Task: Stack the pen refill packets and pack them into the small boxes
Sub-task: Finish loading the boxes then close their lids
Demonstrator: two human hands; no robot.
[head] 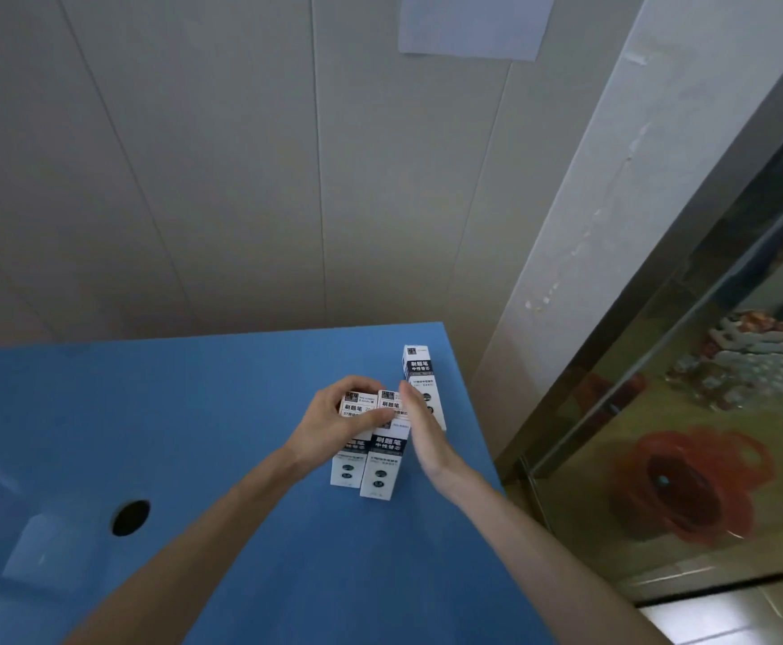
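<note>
Two white and dark-blue refill boxes lie side by side on the blue table (240, 458), a left box (347, 463) and a right box (382, 467). Smaller packets (357, 405) sit on top at their far ends. My left hand (338, 423) curls over the left box and packets, thumb across the top. My right hand (420, 432) stands on edge with straight fingers against the right side of the right box. A third refill box (420, 370) lies just beyond my right hand, partly hidden by it.
A round dark hole (130, 517) is in the table at the near left. The table's right edge (482, 439) runs close to the boxes. A wall rises behind, and a glass door (687, 412) stands at the right.
</note>
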